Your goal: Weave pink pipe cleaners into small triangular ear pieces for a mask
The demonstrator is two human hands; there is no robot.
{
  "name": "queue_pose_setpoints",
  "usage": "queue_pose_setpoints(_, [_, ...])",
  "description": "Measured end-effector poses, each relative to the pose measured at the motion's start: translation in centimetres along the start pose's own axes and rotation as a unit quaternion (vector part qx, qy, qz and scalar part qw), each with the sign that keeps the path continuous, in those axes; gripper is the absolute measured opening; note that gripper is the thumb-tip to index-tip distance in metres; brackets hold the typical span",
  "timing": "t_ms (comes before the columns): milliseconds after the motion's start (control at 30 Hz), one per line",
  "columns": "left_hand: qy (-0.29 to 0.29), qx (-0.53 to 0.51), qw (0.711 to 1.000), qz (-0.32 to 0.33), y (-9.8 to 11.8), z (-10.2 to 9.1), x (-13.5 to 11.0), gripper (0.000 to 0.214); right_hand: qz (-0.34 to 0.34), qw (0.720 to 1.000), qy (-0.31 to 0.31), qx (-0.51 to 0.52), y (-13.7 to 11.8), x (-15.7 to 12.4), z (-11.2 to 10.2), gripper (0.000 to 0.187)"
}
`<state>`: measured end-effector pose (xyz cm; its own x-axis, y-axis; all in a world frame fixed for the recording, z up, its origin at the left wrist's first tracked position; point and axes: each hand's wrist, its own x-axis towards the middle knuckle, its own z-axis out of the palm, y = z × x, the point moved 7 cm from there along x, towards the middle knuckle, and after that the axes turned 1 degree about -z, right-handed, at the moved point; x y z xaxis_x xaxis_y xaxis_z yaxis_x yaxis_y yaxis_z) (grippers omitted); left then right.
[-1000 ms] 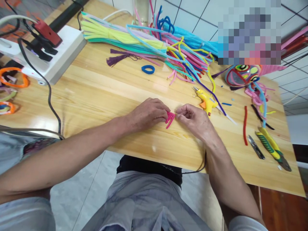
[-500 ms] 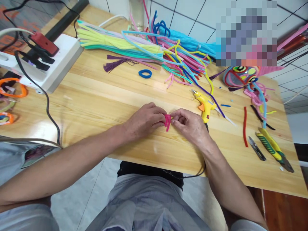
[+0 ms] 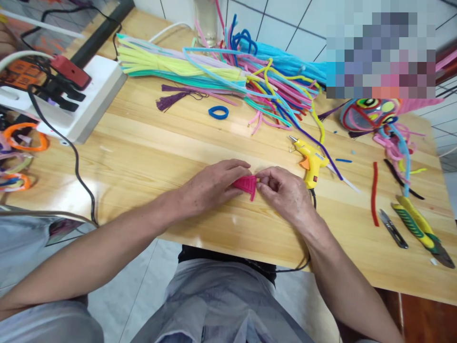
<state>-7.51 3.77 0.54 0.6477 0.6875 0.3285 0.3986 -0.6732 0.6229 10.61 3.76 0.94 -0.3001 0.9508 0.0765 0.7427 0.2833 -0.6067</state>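
A small bright pink piece (image 3: pixel 246 183), wound from pipe cleaner into a cone-like shape, is held just above the wooden table. My left hand (image 3: pixel 209 186) grips its narrow end, with the fingers over the top and the thumb below. A short pink end hangs down at its wider right side. My right hand (image 3: pixel 285 191) is closed in a pinch at that wide edge; a tiny yellowish bit shows by its fingertips. To the right of this hand lies a yellow glue gun (image 3: pixel 314 164), nozzle pointing up and left.
Bundled pipe cleaners (image 3: pixel 178 66) lie along the back, with a purple tassel (image 3: pixel 171 99) and a blue ring (image 3: pixel 218 112) before them. A white power strip (image 3: pixel 103 90) stands left. Pliers (image 3: pixel 421 228), a small cutter (image 3: pixel 392 229) and a decorated mask-like figure (image 3: pixel 367 114) are right.
My left fingers have opened out along the pink piece, so more of its wound surface shows. My right hand keeps its pinch at the edge. The view has shifted slightly.
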Motion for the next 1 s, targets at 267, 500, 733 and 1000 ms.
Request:
queue_pose_setpoints(267, [-0.034, -0.027, 0.999, -0.024, -0.8, -0.8, 0.1, 0.022, -0.006, 1.000, 0.002, 0.004, 0.2, 0.0, 0.0, 0.019])
queue_pose_setpoints(500, [-0.065, -0.020, 0.996, -0.049, -1.0, -0.4, 0.2, 0.018, -0.008, 1.000, 0.004, 0.001, 0.2, 0.0, 0.0, 0.019])
queue_pose_setpoints(733, [-0.079, 0.012, 0.996, -0.029, -0.6, -0.2, 0.3, 0.019, -0.006, 1.000, 0.002, -0.003, 0.0, 0.0, 0.0, 0.020])
queue_pose_setpoints(1000, [-0.074, 0.073, 0.995, -0.010, -0.1, 0.2, 0.4, 0.021, -0.010, 1.000, 0.000, -0.012, -0.1, 0.0, 0.1, 0.018])
